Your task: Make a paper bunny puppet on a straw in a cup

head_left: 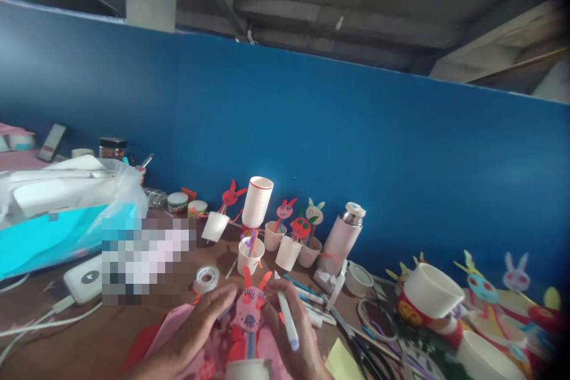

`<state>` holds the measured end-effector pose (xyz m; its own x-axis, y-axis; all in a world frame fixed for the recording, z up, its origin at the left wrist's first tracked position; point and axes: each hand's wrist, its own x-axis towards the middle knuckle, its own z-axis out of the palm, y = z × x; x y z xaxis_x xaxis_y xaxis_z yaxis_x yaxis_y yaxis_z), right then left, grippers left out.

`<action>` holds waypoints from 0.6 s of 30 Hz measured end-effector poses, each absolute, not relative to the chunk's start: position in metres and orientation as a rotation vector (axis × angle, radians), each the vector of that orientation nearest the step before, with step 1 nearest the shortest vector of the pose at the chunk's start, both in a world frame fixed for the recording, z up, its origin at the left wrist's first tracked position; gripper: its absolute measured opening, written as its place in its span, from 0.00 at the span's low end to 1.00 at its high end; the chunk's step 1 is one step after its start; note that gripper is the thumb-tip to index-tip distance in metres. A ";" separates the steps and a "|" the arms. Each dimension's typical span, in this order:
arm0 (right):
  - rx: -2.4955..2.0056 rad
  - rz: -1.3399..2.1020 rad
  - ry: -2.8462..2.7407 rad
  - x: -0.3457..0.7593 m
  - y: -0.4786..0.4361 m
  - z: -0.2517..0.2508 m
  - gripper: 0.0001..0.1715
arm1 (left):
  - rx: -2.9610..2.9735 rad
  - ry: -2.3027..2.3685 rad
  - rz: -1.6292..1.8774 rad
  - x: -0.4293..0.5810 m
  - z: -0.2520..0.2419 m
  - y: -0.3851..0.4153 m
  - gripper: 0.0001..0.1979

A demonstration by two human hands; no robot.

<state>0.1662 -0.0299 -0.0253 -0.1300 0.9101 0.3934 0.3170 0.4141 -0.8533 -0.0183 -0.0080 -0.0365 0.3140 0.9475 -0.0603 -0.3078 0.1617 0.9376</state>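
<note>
A pink paper rabbit face (248, 309) with red ears and drawn eyelashes stands on a stick above a white paper cup (249, 369). From the left, my left hand (200, 329) reaches to the face's edge, its fingers close together beside it; whether they grip it is unclear. My right hand (296, 323) is at the face's right side, with a white marker (288, 320) held between its fingers, tip pointing up. Pink and red paper (176, 326) lies beneath both hands.
Behind stand a cup stack (258, 202), puppet cups (216, 227) and a thermos (341, 240). Tape (207, 278) sits left of centre. Scissors (363, 350), markers and more cups (431, 291) are at the right. A power bank (84, 279) and plastic bag (124, 190) are at the left.
</note>
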 end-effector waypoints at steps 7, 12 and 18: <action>-0.985 0.848 -1.416 0.182 -0.005 -0.023 0.12 | 1.093 0.799 1.182 -0.033 -0.034 0.013 0.10; -0.995 0.836 -1.406 0.187 -0.005 -0.018 0.13 | 1.106 0.838 1.229 -0.043 -0.025 0.011 0.12; -1.047 0.703 -1.497 0.190 0.000 -0.030 0.11 | 1.106 0.907 1.243 -0.050 -0.032 0.009 0.20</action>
<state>0.1900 -0.0003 -0.0296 0.0172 0.8960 0.4437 0.2304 0.4283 -0.8738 -0.0501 0.0091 -0.0316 0.1302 0.9902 0.0510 -0.2537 -0.0165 0.9672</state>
